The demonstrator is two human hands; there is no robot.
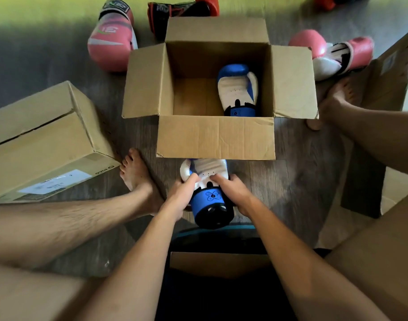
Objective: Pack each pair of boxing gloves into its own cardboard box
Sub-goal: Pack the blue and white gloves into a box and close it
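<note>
Both forearms extended forward, converging at centre. Left hand [181, 196] and right hand [234, 193] flank the blue-and-white glove [210, 198]. The fingers [218, 179] of both are curled over its white padded palm, grasping it just above the blue cuff.

Glove: smooth, leather-like, rounded; black cuff opening faces the person, padded end hidden behind the near flap of the open box [217, 137].

Box: plain brown corrugated cardboard, four flaps spread, on the wood-grain floor [302, 172].

Matching second glove [237, 89] lies inside against the right wall, palm up.

Closed box [43, 144], white label, at left. Pink glove [110, 40] beyond the open box
</note>
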